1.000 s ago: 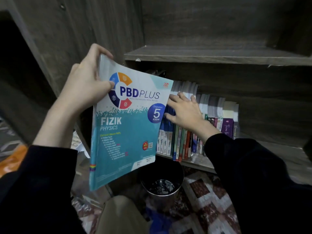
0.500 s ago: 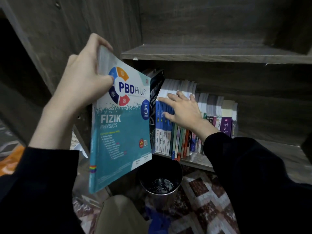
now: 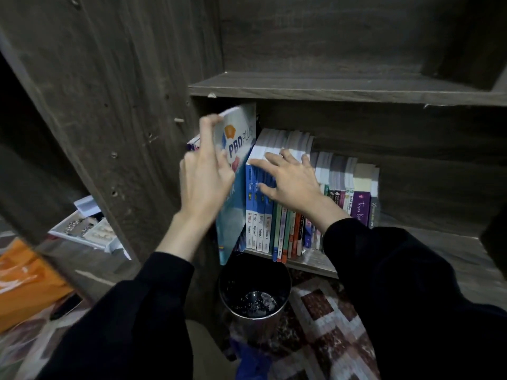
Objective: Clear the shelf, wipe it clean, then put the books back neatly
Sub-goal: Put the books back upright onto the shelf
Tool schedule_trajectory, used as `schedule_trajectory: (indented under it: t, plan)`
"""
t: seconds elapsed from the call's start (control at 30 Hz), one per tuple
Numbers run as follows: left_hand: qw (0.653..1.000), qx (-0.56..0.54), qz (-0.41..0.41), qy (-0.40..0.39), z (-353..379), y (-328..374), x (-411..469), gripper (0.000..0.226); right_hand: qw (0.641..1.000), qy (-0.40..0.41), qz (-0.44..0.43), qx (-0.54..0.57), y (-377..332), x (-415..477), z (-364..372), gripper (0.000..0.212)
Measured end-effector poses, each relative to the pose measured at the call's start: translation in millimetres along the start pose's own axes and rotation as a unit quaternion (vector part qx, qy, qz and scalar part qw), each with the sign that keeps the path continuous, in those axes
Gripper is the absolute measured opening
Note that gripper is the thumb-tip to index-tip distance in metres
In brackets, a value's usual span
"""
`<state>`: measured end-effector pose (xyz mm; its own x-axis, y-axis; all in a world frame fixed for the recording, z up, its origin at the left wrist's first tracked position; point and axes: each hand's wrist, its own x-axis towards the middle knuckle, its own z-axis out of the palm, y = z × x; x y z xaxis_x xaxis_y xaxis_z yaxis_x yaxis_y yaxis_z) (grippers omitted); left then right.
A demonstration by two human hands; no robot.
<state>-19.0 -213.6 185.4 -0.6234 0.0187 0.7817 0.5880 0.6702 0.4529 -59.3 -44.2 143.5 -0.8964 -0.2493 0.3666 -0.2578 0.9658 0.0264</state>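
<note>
A teal and white physics workbook marked PBD PLUS [image 3: 238, 149] stands nearly upright at the left end of the lower shelf [image 3: 310, 260], partly slid in beside the row of books [image 3: 301, 215]. My left hand [image 3: 204, 182] grips its upper edge, thumb and fingers around the cover. My right hand [image 3: 290, 182] lies flat, fingers spread, on the tops and spines of the blue books, pressing the row to the right. The row runs from blue spines to a purple book [image 3: 360, 208] at its right end. The workbook's lower corner juts past the shelf's front edge.
The upper shelf board [image 3: 343, 89] is bare. A round metal bin [image 3: 253, 292] with a dark liner stands on the patterned rug below the shelf. Left of the wooden side panel [image 3: 131, 133] lie a white tray of small items [image 3: 87, 231] and an orange bag [image 3: 24, 283].
My left hand has swung the workbook from facing me to edge-on and pushed it into the gap at the row's left end. My right hand stayed on the blue books.
</note>
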Motion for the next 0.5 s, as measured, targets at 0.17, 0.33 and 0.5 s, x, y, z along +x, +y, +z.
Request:
schedule_trajectory:
  t: [0.17, 0.33, 0.5]
  plan:
    - [0.998, 0.022, -0.044, -0.026, 47, -30, -32, 0.051, 1.0, 0.009, -0.004, -0.003, -1, -1, 0, 0.057]
    - [0.992, 0.032, -0.113, -0.052, 66, -42, -62, 0.051, 1.0, 0.006, -0.004, -0.005, -2, -2, -1, 0.056]
    - [0.977, -0.015, -0.202, -0.062, 65, -27, -115, 0.08, 1.0, 0.004, -0.004, -0.002, -3, -1, -2, 0.057]
